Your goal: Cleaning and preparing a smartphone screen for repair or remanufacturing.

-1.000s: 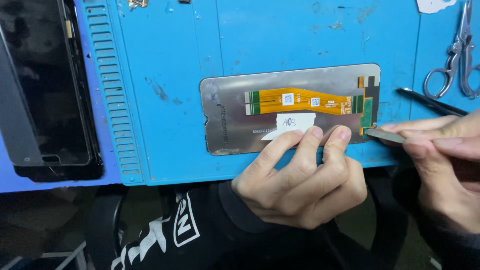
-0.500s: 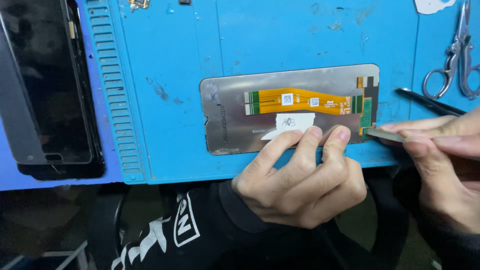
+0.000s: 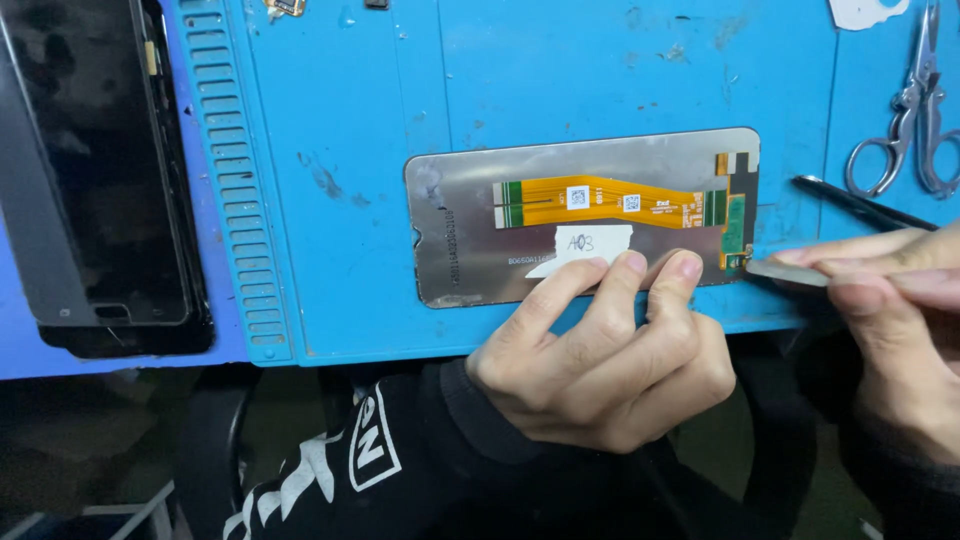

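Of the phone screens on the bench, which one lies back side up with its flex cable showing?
The screen panel on the blue mat, under the left hand: silver back and orange flex cable face up. The dark screens at far left are stacked apart.

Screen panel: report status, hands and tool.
Left hand pins screen panel face-down on blue mat. Right hand holds thin metal blade at panel's right edge. Scissors clear.
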